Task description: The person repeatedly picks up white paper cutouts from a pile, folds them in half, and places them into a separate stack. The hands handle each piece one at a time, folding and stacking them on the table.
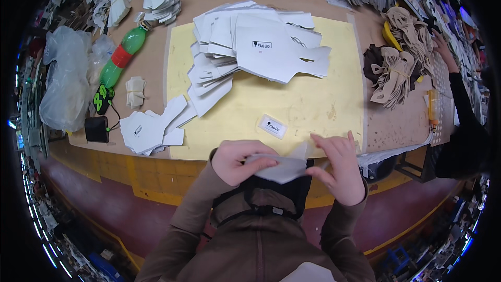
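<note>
My left hand point(240, 162) grips a thin pale grey-white cut piece point(282, 169) at the table's front edge, thumb on top. The piece is bent and partly blurred. At its right end is my right hand point(339, 169), thumb and fingers apart; whether the thumb touches the piece I cannot tell. Just beyond lies a small white label card point(272, 126) with dark print. Farther back, a large fanned stack of white cut pieces point(271, 47) covers part of the yellow sheet point(313, 109). A smaller pile of white pieces point(148, 130) lies to the left.
On the left are a green bottle point(128, 47) with a red band, a plastic bag point(65, 83), a black phone-like item point(97, 129) and a tied white bundle point(135, 92). Beige bundles point(394, 75) lie right. Another person's arm point(455, 78) reaches in at far right.
</note>
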### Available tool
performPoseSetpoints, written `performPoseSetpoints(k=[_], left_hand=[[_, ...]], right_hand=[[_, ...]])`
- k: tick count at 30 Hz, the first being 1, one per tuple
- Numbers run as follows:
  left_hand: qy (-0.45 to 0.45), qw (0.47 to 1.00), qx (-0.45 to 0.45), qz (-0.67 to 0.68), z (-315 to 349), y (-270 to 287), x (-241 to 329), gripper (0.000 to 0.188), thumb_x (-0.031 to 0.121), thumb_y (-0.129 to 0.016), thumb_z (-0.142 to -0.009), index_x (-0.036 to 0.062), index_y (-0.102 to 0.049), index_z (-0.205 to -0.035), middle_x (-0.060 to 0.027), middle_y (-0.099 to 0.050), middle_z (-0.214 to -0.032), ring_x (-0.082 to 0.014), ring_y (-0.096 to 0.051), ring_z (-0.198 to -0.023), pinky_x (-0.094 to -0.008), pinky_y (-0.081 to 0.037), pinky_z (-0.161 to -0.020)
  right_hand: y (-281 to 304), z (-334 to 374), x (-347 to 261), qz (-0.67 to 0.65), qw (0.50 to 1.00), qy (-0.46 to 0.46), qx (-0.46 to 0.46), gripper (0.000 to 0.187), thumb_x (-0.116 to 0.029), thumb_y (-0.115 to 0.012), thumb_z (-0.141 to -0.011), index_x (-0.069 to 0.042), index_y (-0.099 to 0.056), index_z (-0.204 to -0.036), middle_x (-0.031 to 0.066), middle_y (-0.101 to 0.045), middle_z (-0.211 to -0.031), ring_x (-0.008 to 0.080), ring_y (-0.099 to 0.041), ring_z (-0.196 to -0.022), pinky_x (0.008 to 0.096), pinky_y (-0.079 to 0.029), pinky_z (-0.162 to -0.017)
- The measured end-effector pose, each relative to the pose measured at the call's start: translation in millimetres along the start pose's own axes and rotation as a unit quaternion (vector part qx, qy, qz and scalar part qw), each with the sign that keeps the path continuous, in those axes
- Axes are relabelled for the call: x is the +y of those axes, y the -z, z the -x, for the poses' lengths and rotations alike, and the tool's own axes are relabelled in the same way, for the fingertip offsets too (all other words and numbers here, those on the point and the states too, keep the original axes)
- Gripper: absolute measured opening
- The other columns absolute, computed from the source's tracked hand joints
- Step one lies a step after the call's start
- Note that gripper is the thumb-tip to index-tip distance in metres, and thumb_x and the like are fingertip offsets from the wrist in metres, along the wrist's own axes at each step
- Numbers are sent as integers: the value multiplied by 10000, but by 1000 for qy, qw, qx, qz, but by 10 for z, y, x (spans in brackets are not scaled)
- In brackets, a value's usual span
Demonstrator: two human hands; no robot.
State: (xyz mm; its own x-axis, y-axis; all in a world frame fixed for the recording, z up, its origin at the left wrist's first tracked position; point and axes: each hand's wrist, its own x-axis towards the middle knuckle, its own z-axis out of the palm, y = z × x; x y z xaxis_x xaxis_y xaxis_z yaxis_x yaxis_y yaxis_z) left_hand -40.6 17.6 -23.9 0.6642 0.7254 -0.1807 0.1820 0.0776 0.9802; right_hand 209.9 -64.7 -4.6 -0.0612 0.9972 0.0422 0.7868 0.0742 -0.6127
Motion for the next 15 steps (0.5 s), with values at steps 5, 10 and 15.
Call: performPoseSetpoints(k=[5,10,15], left_hand=[[-45,998,-48,-17,-45,-16,-58,140,15,-721,-883,1,-756,-1018,-95,-762,-881,-167,-731,-797,-272,-547,-724],[-126,971,59,-193,-217,0,-270,214,138,-711,-918,63,-732,-1118,-95,-727,-1097,-258,-697,-996,-343,-547,-842],[-204,882,10,-424,-305,12,-490,430,152,-705,-894,71,-628,-1309,-100,-580,-1418,-317,-542,-1311,-470,-441,-1058]], right_hand=[[-186,68,5,-229,973,-15,-39,428,-220,-810,-841,-30,-661,-1194,126,-687,-1032,303,-664,-988,458,-412,-1097],[-228,216,98,-311,926,-196,-86,227,-142,-788,-862,18,-712,-1004,129,-681,-837,257,-683,-919,347,-510,-901],[-89,338,328,-272,943,-159,104,254,-105,-640,-954,48,-643,-1156,157,-673,-1173,218,-671,-955,327,-477,-916]])
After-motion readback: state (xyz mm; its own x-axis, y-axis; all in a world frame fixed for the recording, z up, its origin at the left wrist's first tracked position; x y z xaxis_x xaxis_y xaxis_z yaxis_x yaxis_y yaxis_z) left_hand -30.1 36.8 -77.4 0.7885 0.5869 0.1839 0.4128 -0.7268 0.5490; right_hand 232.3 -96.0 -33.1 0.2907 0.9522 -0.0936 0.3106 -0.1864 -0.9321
